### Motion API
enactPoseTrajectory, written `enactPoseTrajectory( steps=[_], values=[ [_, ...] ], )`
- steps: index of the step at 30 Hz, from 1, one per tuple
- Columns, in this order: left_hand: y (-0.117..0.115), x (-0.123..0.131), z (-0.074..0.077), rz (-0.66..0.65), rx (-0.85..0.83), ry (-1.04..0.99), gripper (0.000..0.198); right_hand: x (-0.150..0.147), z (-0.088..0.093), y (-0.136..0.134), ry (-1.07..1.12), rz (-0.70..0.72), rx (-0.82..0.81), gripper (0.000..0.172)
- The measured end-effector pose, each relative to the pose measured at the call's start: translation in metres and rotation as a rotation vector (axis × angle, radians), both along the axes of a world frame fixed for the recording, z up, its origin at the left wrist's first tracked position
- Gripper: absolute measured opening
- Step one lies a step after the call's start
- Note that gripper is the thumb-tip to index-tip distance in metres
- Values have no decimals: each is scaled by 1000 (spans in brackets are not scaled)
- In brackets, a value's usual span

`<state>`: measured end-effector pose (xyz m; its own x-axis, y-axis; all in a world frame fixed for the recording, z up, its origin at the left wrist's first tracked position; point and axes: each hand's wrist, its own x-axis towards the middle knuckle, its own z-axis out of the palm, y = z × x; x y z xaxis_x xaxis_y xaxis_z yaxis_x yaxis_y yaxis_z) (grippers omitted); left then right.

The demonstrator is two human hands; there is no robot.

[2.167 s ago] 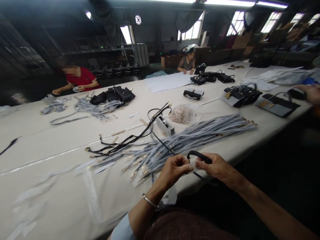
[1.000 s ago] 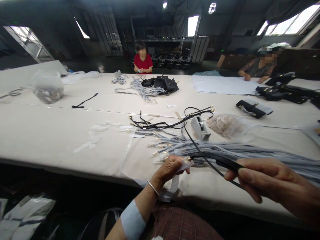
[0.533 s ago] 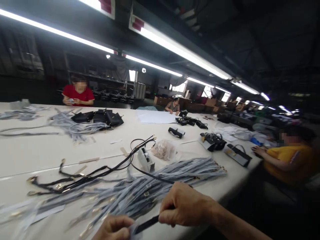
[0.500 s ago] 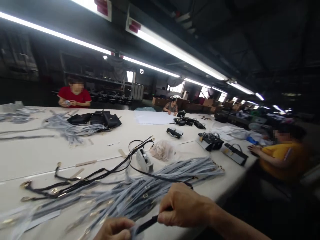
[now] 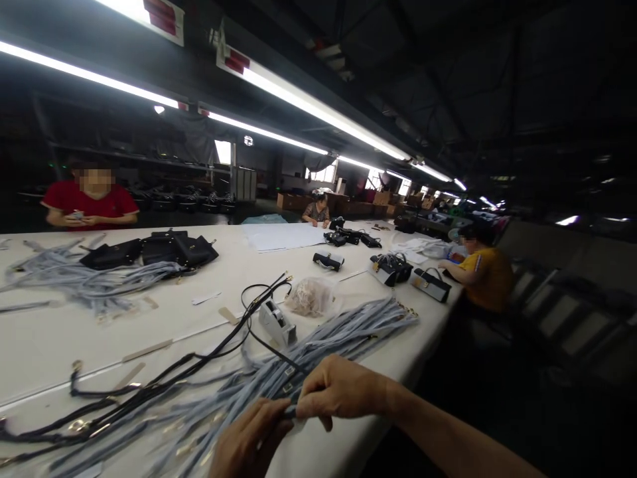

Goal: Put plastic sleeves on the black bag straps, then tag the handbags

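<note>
My left hand [image 5: 253,435] and my right hand [image 5: 341,393] are close together at the table's near edge, both closed. Between their fingertips a short dark piece of strap [image 5: 290,412] shows; the rest of it is hidden by the hands. Just beyond them lies a heap of straps in grey wrapping [image 5: 343,338], with gold-coloured metal ends and buckles. Unwrapped black straps [image 5: 212,356] with gold fittings run across the table to the left. A tape dispenser [image 5: 277,323] stands beside these straps.
A clear bag of pale bits [image 5: 309,297] lies behind the dispenser. Black bags [image 5: 166,249] and more wrapped straps are at left; black-and-grey handbags [image 5: 432,285] stand at right. Coworkers in red [image 5: 92,202], yellow [image 5: 488,279] and patterned clothing [image 5: 317,211] sit around the white table [image 5: 164,318].
My hands have come together, so the length of black strap seen between them is now mostly hidden. The camera view has turned right.
</note>
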<state>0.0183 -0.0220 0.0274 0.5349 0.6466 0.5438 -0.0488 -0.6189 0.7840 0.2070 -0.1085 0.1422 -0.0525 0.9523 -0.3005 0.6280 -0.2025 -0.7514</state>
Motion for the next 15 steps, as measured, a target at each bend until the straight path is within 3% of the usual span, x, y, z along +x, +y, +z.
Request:
enactPoseTrajectory(
  steps=[3,6,8,12,15],
  values=[
    [10,-13,-1,63,176,-17,24,-9,2,5,68,3,-20,23],
    [16,-26,9,34,97,80,19,-26,13,3,-107,-29,84,17],
    [19,-31,17,-38,-127,151,19,-33,17,1,-350,37,267,13],
    [29,-35,23,-281,-786,192,35,-41,15,1,-787,306,576,16],
    [33,-39,20,-431,-991,151,42,-50,12,2,-939,421,764,23]
  ],
)
